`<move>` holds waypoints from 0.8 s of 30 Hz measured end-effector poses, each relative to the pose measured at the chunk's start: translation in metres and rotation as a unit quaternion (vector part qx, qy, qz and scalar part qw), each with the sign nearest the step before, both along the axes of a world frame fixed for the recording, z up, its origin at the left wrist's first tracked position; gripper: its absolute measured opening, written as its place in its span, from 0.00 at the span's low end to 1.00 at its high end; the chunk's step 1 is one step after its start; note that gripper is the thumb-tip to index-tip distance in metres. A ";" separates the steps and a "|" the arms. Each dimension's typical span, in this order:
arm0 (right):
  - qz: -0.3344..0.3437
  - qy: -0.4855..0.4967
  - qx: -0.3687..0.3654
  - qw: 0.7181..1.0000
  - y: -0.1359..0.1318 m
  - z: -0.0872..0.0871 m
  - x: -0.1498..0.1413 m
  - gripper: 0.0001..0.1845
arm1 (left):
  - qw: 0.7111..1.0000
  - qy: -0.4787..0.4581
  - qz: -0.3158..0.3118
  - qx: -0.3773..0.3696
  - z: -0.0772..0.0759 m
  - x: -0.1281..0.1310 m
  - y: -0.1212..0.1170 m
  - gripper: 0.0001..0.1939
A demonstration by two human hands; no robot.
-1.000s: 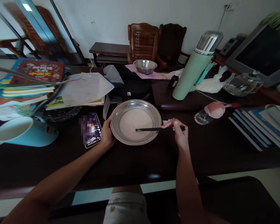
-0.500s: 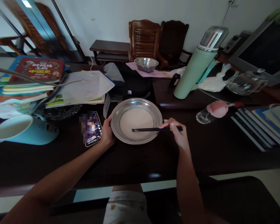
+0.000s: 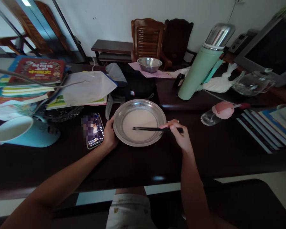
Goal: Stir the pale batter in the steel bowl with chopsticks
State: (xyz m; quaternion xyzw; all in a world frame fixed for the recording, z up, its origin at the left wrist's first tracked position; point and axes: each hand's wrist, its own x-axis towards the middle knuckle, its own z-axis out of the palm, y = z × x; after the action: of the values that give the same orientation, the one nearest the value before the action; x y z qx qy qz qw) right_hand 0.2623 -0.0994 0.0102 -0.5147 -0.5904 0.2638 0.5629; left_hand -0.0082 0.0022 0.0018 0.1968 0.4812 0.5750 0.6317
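Observation:
A round steel plate (image 3: 119,115) with pale batter-like liquid (image 3: 140,121) sits on the dark table (image 3: 138,162) in front of me. My left hand (image 3: 109,136) grips the plate's left rim. My right hand (image 3: 178,135) is closed on a pair of black chopsticks (image 3: 150,129), which lie level across the plate with their tips in the liquid left of its middle. A lit phone (image 3: 94,131) lies on the table just left of my left hand.
A mint-green thermos (image 3: 200,68) stands right of the plate. A pink-lidded bottle (image 3: 216,113) and books (image 3: 264,127) lie further right. Stacked books (image 3: 28,79), papers and a blue mug (image 3: 19,132) fill the left. A small steel bowl (image 3: 149,65) and wooden chairs are behind.
The chopstick tips have slid left across the liquid, and my right hand has shifted slightly left with them. My left hand stays on the rim.

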 end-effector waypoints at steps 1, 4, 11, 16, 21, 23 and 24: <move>0.001 -0.009 0.002 1.000 0.001 -0.001 0.000 0.27 | 1.000 0.000 -0.002 0.000 0.000 0.000 0.000 0.06; -0.046 -0.009 0.008 0.999 0.001 -0.004 0.002 0.27 | 1.000 0.004 -0.003 -0.006 -0.002 -0.001 0.001 0.07; -0.029 0.017 0.001 0.999 0.000 -0.003 0.002 0.32 | 1.000 0.000 -0.007 -0.004 -0.002 -0.001 0.001 0.05; -0.035 -0.014 0.004 0.999 0.002 -0.004 0.001 0.27 | 1.000 0.007 0.000 -0.007 0.000 0.000 0.001 0.06; -0.108 0.051 0.026 0.992 0.000 -0.004 0.003 0.31 | 1.000 0.011 -0.002 -0.011 0.000 0.000 0.002 0.07; -0.075 0.043 0.017 0.996 0.000 -0.003 0.002 0.31 | 1.000 0.016 -0.004 -0.010 -0.001 0.000 0.002 0.07; -0.049 0.029 0.009 0.998 0.000 -0.002 0.001 0.30 | 1.000 0.018 -0.003 -0.008 -0.001 0.000 0.002 0.06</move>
State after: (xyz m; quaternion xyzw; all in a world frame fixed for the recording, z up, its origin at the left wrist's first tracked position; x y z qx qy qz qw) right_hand 0.2635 -0.0989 0.0080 -0.5306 -0.5501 0.2453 0.5964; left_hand -0.0084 0.0039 0.0009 0.2038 0.4967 0.5653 0.6263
